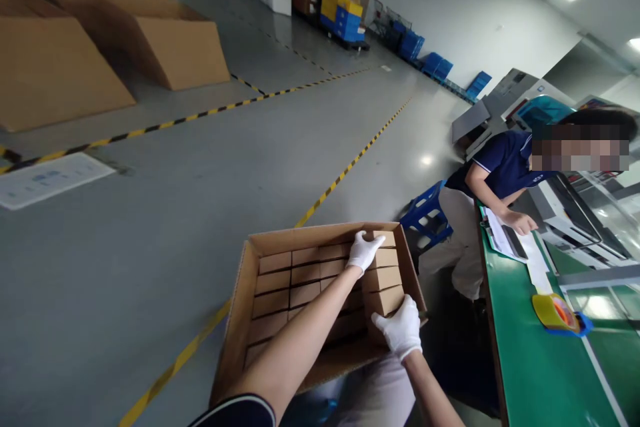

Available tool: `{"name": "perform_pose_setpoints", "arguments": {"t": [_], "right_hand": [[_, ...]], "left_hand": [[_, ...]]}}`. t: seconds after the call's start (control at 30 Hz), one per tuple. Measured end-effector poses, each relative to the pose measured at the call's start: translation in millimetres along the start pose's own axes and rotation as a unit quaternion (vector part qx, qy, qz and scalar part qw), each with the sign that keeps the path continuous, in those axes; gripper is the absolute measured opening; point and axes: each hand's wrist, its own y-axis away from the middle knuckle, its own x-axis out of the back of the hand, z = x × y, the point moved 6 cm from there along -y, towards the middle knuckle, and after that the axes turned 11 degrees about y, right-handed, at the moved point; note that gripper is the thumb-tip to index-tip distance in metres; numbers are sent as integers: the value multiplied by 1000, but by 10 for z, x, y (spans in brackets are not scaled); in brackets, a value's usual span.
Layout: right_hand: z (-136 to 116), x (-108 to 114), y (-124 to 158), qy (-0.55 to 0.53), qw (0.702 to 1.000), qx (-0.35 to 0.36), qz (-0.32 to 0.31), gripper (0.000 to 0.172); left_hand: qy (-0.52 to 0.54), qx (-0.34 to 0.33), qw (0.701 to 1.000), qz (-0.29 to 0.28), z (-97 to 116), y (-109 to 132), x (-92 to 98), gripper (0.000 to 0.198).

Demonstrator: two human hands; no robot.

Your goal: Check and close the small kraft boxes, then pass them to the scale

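Note:
Both my hands wear white gloves and reach into an open cardboard carton (pixel 235 310). Rows of small brown boxes (pixel 273 282) fill its left and middle part. Along the right side stands a row of several small boxes (pixel 385 278), higher than the others. My left hand (pixel 365 252) grips the far end of that row, thumb and fingers round it. At the near end, my right hand (pixel 401 328) presses its thumb and fingers round the last box. The row is squeezed between the two hands. My left forearm hides part of the packed boxes.
At right, a green table (pixel 540 360) carries a tape dispenser (pixel 560 313) and a clipboard (pixel 500 233). A person (pixel 505 160) leans over it beside a blue stool (pixel 427 213). Large open cartons (pixel 180 50) stand at upper left; striped tape (pixel 345 173) marks the floor.

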Motion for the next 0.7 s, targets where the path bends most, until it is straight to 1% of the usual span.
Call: {"name": "perform_pose_setpoints", "arguments": {"t": [0.03, 0.1, 0.2, 0.23, 0.27, 0.3, 0.33, 0.37, 0.43, 0.47, 0.5, 0.53, 0.6, 0.67, 0.7], "right_hand": [[-11, -75, -55, 21, 999, -7, -26, 82], [-91, -187, -208, 50, 997, -8, -58, 95], [-246, -277, -453, 76, 994, -6, -77, 114], [-275, -284, -501, 83, 993, -5, -84, 117], [-291, -266, -521, 88, 993, 5, -83, 116], [-289, -220, -507, 89, 993, 25, -69, 111], [-265, -145, -458, 87, 994, 53, -41, 101], [-216, -47, -370, 81, 993, 87, 2, 90], [-30, 164, -93, 58, 982, 142, 110, 70], [105, 243, 74, 41, 975, 151, 157, 64], [254, 287, 241, 23, 971, 145, 191, 62], [399, 298, 400, 4, 969, 130, 212, 61], [626, 242, 675, -30, 970, 89, 224, 59], [726, 145, 886, -58, 974, 59, 212, 57], [738, 104, 967, -71, 975, 51, 203, 56]], "left_hand": [[-5, 18, 1000, 6, -151, -67, -4, 79], [-19, 41, 999, 7, -370, -212, -20, 79], [-61, 67, 996, -7, -577, -412, -43, 69], [-80, 78, 994, -10, -636, -456, -41, 66], [-100, 90, 991, -9, -694, -486, -35, 66], [-118, 102, 988, -7, -750, -502, -28, 67], [-132, 113, 985, -6, -802, -506, -26, 69], [-141, 123, 982, -6, -848, -501, -34, 71], [-150, 142, 978, -10, -912, -482, -86, 76], [-152, 150, 977, -13, -926, -473, -130, 77], [-153, 158, 975, -18, -927, -465, -182, 79], [-153, 165, 974, -24, -918, -456, -234, 80], [-149, 176, 972, -45, -882, -416, -310, 84], [-136, 184, 970, -79, -860, -300, -303, 84], [-129, 190, 968, -100, -867, -196, -259, 83]]}}
